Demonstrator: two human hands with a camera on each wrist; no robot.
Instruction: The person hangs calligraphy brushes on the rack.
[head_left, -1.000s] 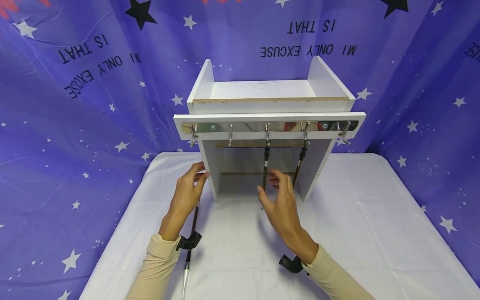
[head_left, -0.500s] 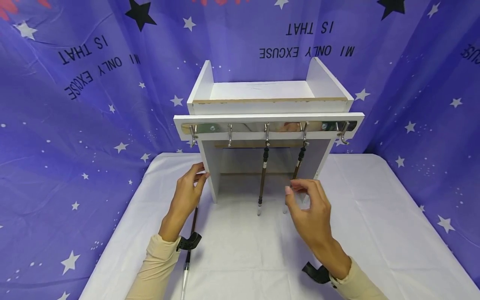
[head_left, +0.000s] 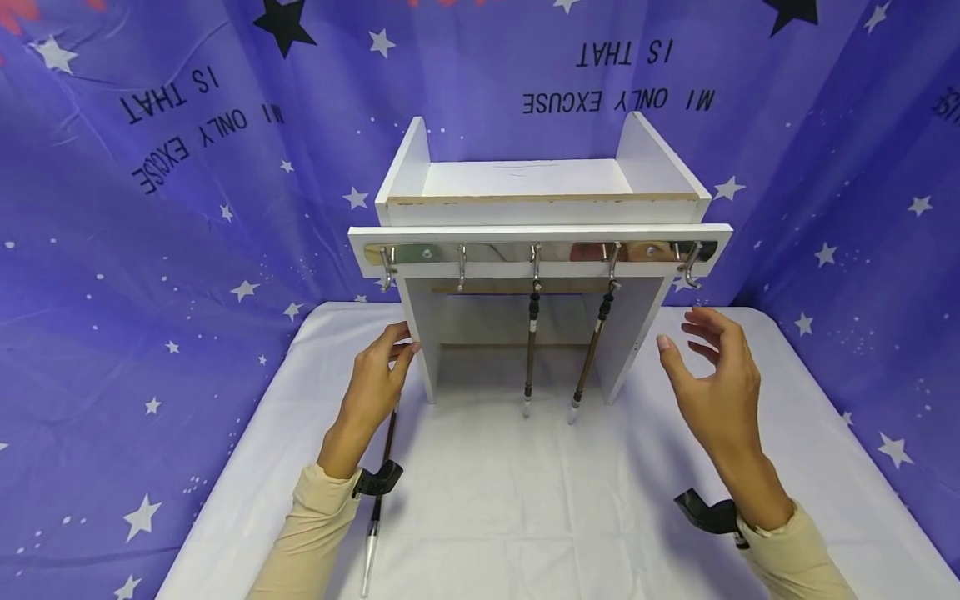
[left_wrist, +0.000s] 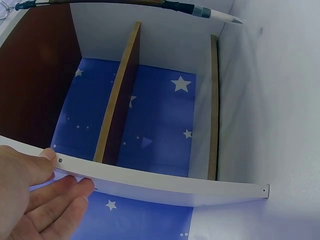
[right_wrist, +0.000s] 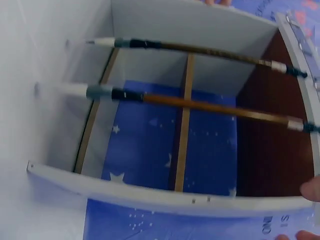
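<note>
Two ink brushes hang tip-down from hooks on a white wooden rack [head_left: 540, 212]. The middle brush [head_left: 531, 350] and the brush to its right [head_left: 592, 354] have brown handles and white tips, also seen in the right wrist view. My left hand [head_left: 373, 379] pinches the front edge of the rack's left side panel [left_wrist: 150, 172] between thumb and fingers. Beyond the right panel, my right hand [head_left: 716, 379] is in the air, fingers spread in a loose curve and holding nothing. A third brush [head_left: 372, 542] lies on the table, partly hidden by my left forearm.
A shiny metal strip with several hooks [head_left: 461, 265] runs across the rack's front board. The white-clothed table [head_left: 525, 517] extends in front and to both sides. A purple star-printed curtain [head_left: 187, 333] stands behind the rack.
My right hand has moved from beside the middle brush, past the other hanging brush, to the right of the rack. The hanging brushes sway slightly. My left hand has stayed on the panel.
</note>
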